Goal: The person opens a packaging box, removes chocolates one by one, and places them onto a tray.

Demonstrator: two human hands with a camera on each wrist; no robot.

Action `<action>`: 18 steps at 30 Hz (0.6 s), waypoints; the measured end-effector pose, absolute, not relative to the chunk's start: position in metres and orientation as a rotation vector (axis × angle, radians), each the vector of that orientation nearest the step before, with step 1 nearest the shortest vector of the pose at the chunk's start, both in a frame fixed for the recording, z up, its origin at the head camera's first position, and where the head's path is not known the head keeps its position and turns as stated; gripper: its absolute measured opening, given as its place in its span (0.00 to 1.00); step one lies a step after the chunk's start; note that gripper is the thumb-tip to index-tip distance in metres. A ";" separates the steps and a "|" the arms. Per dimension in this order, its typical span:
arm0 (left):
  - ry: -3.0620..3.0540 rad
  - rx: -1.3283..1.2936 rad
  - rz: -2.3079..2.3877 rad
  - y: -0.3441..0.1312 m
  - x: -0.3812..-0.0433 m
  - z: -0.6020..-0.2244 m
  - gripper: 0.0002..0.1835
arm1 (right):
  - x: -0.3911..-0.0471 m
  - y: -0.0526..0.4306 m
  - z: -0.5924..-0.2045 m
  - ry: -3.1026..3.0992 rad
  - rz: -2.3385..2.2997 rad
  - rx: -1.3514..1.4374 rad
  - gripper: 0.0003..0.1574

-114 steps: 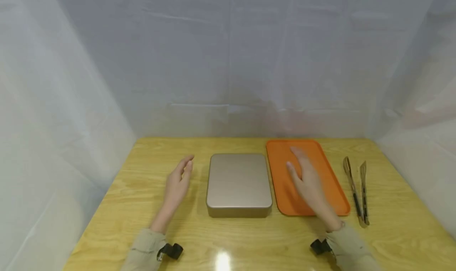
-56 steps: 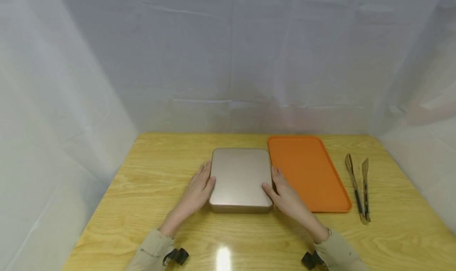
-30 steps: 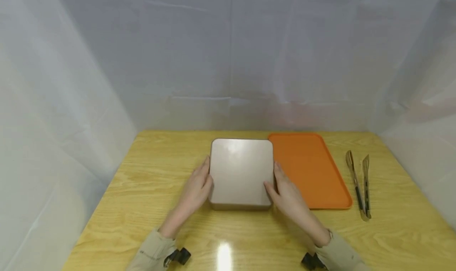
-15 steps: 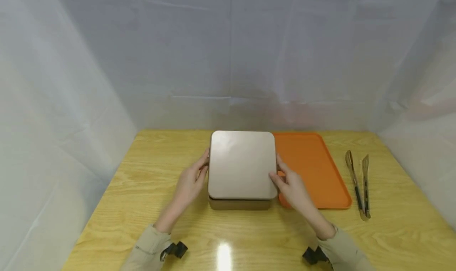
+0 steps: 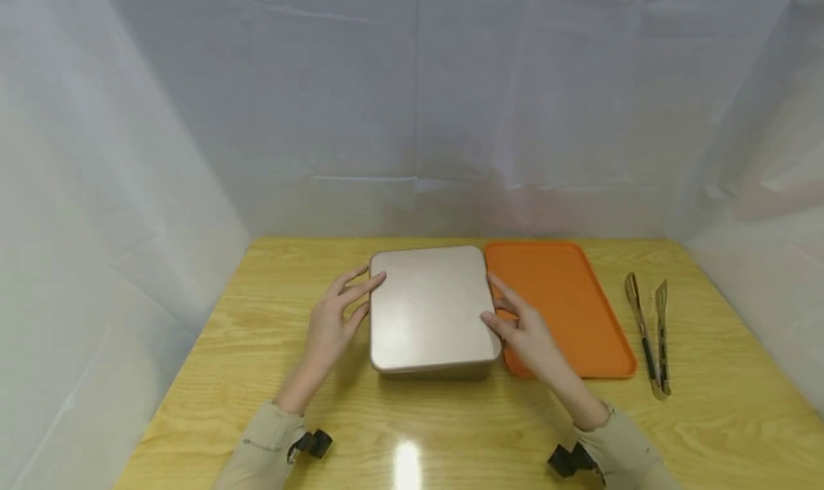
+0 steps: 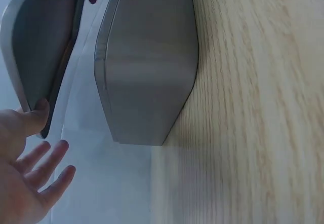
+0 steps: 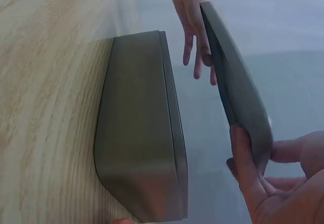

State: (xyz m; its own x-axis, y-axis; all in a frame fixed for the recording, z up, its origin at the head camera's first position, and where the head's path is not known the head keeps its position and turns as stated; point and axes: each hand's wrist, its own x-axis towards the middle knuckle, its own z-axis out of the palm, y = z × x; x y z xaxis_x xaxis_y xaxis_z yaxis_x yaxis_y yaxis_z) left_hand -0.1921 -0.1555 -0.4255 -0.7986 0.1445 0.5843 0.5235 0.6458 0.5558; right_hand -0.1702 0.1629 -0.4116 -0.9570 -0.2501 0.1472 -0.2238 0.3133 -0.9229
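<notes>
The lid (image 5: 433,307) was a plain, pale metallic square with a dull sheen, softly rounded corners and a shallow turned-down rim. It hung in the air just above its box (image 6: 144,72), a deeper metal body of much the same colour that sat flat on the wood-grained surface (image 5: 412,418), and a gap showed between the two from either side. The left hand (image 5: 328,323) pinched the lid's left edge, index finger laid over the top, thumb at the rim, the other fingers spread away. The right hand (image 5: 531,336) was clamped on the opposite edge with thumb and fingers, so the lid lay between the two.

Being nearly square, it had no obvious long axis. Its top faced up, and its front edge ran at a slight slant to the box below; as far as I could judge, the right side was tipped higher. Just right of the box lay an orange tray (image 5: 573,311), lengthwise away from the person.
</notes>
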 end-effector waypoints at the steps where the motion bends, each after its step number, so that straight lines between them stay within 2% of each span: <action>1: -2.370 -0.519 -1.019 -0.156 -0.193 -0.426 0.33 | -0.171 0.163 -0.412 2.520 -1.805 -0.482 0.40; 6: -2.365 -0.517 -1.031 -0.156 -0.195 -0.427 0.33 | -0.174 0.166 -0.415 2.522 -1.924 -0.625 0.28; 9: -2.349 -0.542 -1.033 -0.156 -0.195 -0.427 0.33 | -0.175 0.167 -0.416 2.517 -1.986 -0.687 0.24; 12: -2.337 -0.582 -1.022 -0.156 -0.196 -0.427 0.34 | -0.178 0.167 -0.417 2.587 -1.978 -0.779 0.25; 18: -2.345 -0.630 -1.047 -0.157 -0.196 -0.424 0.34 | -0.183 0.167 -0.420 2.976 -1.783 -0.871 0.33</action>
